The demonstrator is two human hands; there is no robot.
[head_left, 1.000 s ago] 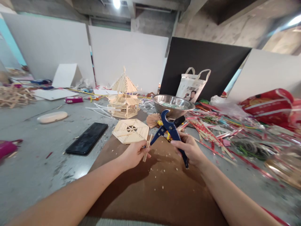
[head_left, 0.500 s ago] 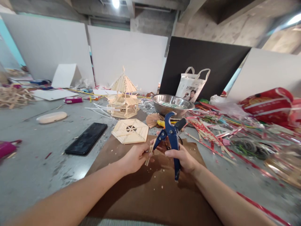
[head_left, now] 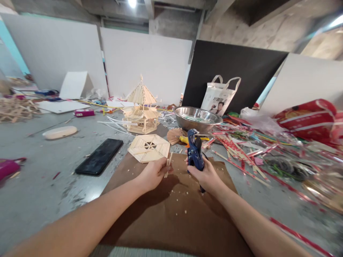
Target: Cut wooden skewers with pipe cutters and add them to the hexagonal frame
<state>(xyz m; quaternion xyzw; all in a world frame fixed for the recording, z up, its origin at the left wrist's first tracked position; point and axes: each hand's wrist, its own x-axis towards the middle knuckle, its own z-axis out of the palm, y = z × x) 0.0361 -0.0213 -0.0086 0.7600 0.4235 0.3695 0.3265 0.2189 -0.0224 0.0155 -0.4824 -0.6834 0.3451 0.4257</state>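
Note:
Thin wooden sticks [head_left: 168,162] stand upright, pinched between the fingers of my left hand [head_left: 153,175]. My right hand [head_left: 208,175] is wrapped round a blue pipe cutter [head_left: 195,155], whose hooked jaw points up, apart from the sticks. Both hands are over a brown sheet [head_left: 163,221] dotted with small wood chips. Just beyond my left hand lies a flat hexagonal stick panel [head_left: 140,152] with an opening at its centre. Behind that panel rises a stick-built pavilion model [head_left: 141,110] with a pointed roof.
A black phone [head_left: 99,157] and a white oval case [head_left: 60,132] lie on the left. Behind the hands are a steel bowl [head_left: 198,119], a yellow-handled tool [head_left: 184,139] and a white bag [head_left: 218,96]. Red-and-white wrapped sticks [head_left: 241,153] clutter the right side.
The pipe cutter has moved away from the sticks, and its jaws and handles have come together. The sticks stand more upright in my left hand.

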